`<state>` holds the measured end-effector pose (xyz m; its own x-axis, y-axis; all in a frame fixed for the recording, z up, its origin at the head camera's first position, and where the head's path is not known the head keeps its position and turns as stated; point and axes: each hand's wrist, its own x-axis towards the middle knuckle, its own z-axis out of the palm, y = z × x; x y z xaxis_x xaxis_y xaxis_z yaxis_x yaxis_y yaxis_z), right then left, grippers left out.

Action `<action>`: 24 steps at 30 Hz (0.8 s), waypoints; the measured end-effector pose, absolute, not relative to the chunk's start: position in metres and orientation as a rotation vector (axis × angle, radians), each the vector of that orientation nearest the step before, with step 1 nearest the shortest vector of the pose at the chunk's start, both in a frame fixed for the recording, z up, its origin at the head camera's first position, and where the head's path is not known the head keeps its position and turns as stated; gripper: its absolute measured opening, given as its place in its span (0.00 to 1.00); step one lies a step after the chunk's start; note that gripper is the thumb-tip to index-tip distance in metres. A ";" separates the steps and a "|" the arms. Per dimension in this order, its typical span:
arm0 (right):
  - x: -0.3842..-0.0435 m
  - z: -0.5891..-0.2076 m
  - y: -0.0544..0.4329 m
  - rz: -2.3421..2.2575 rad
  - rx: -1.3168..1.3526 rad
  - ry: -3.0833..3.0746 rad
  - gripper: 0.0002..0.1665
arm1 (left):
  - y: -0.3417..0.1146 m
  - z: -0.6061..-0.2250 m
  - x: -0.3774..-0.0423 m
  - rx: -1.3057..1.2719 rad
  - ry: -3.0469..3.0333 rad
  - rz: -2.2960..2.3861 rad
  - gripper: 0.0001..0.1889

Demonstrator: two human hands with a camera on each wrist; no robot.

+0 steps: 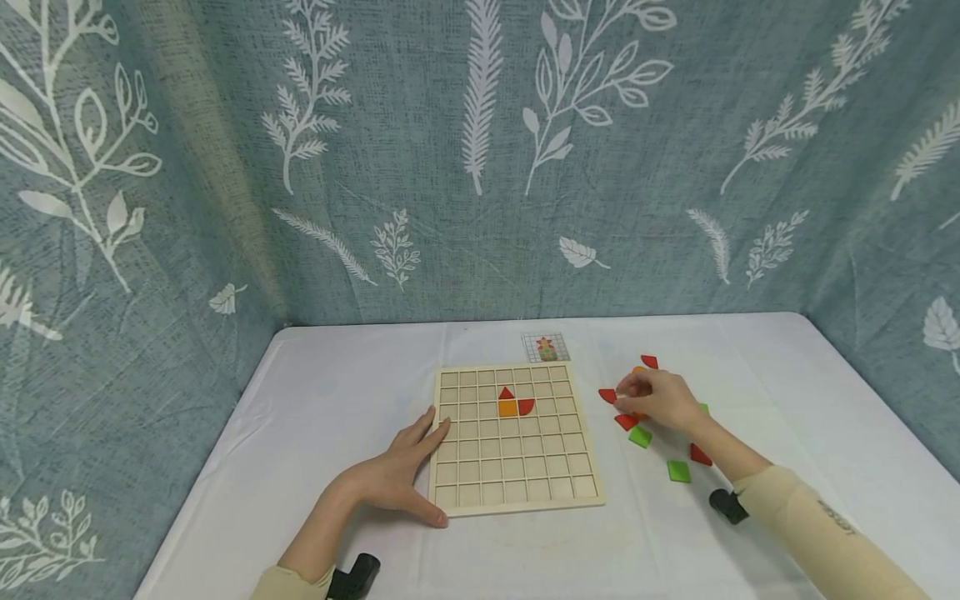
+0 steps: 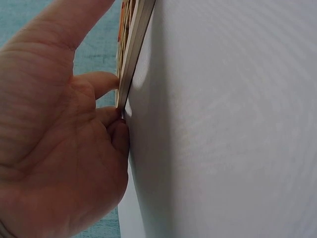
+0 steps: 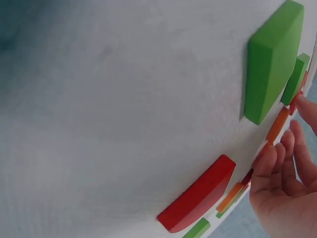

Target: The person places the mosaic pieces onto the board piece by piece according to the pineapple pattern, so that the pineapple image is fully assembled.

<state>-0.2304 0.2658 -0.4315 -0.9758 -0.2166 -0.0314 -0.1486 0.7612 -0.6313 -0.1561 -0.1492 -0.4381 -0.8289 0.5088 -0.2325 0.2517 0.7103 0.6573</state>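
In the head view my left hand [image 1: 396,475] spreads along the left edge of a wooden grid board [image 1: 490,471], with its thumb at the near corner. The board's side shows edge-on beside the left fingers [image 2: 106,83] in the left wrist view. An orange square [image 1: 507,408], a red triangle [image 1: 507,393] and a red quarter-circle [image 1: 526,406] lie in its cells. Right of the board, my right hand [image 1: 663,398] pinches the end of a red quarter-circle tile [image 1: 607,396] between thumb and index finger; the fingertips partly hide it.
A small pattern card [image 1: 547,347] lies behind the board. Around the right hand are loose tiles: a green one [image 1: 678,472], another green one [image 1: 640,437], a red one [image 1: 701,454] and a red one behind [image 1: 649,362]. A patterned curtain [image 1: 480,250] hangs beyond the white table.
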 end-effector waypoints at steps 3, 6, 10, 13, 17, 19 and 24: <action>-0.232 -0.432 0.265 -1.025 -0.309 2.841 0.17 | -0.149 -0.438 -0.156 0.585 2.520 0.885 0.68; -0.232 -0.433 0.266 -1.025 -0.322 2.833 0.18 | -0.149 -0.439 -0.156 0.588 2.517 0.889 0.68; -0.233 -0.433 0.265 -1.042 -0.326 2.828 0.16 | -0.149 -0.439 -0.156 0.596 2.515 0.896 0.68; -0.234 -0.433 0.263 -1.036 -0.329 2.849 0.16 | -0.149 -0.440 -0.157 0.599 2.514 0.899 0.68; -0.234 -0.433 0.259 -1.042 -0.298 2.867 0.18 | -0.149 -0.440 -0.157 0.594 2.515 0.896 0.68; -0.234 -0.432 0.255 -1.095 -0.244 2.833 0.20 | -0.149 -0.440 -0.156 0.591 2.516 0.894 0.68; -0.233 -0.429 0.244 -1.322 -0.149 2.667 0.26 | -0.149 -0.439 -0.156 0.585 2.513 0.893 0.68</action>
<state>-0.2334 0.2439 -0.4291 -0.9821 -0.1600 -0.0993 -0.0179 0.6041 -0.7967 -0.1565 -0.1494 -0.4391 -0.8289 0.5085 -0.2331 0.2473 0.7068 0.6627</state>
